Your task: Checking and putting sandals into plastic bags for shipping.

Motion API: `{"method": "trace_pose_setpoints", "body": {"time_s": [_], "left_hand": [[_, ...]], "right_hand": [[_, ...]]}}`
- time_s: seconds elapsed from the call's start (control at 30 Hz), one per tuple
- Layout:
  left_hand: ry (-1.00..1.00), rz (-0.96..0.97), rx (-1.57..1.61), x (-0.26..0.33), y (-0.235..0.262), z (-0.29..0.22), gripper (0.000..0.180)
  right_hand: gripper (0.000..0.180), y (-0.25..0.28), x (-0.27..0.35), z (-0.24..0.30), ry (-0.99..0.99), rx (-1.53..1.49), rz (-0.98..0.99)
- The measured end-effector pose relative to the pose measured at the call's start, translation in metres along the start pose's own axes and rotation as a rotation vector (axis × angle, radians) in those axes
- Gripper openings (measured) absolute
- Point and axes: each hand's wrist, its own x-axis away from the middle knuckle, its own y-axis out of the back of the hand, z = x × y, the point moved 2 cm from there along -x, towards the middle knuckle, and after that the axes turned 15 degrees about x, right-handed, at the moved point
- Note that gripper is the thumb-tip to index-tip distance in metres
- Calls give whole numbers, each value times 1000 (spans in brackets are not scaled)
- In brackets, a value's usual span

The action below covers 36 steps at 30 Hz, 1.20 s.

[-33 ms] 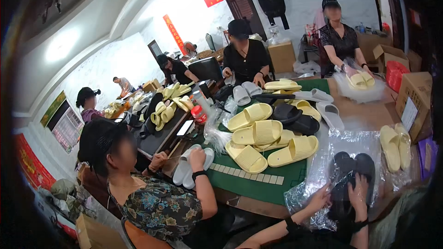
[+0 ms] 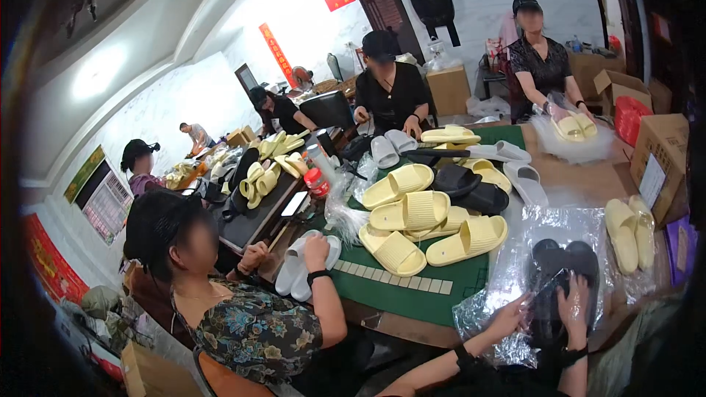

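Observation:
A pair of black slippers lies in front of me at the lower right, toes pointing away, with a clear plastic bag under and around them. My left hand pinches the bag's film at the left side of the slippers. My right hand rests on the right slipper with its fingers spread, and shiny film seems to lie over it. Some of the slippers' near part is hidden by the film and my hands.
Yellow slippers, grey slippers and black ones are heaped on the green mat. Bagged yellow slippers lie to my right, beside a cardboard box. A co-worker at my left handles light grey slippers; several others sit farther back.
My right hand has shifted slightly on the slippers, and the film now appears to cover its fingers. My left hand has barely moved.

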Motion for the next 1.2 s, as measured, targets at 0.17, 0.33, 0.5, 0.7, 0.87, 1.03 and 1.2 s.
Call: {"method": "trace_pose_setpoints", "body": {"time_s": [0.17,0.33,0.5,0.7,0.87,1.03,1.2], "left_hand": [[185,118,-36,7,-11,-19,67],[71,55,67,2,-10,3,64],[-172,43,43,1,-12,8,70],[-125,-7,-105,6,-15,2,71],[-125,25,-89,7,-15,6,69],[5,6,-194,9,-3,-15,64],[-117,-7,-238,10,-5,-22,81]], "right_hand": [[52,-8,-13,8,-86,-91,-90],[65,-9,11,-2,115,142,104],[91,12,59,-22,153,74,169],[124,20,81,-39,162,162,244],[118,33,80,-40,160,197,551],[95,46,60,-38,171,-153,352],[84,30,60,-59,134,-436,106]]}}
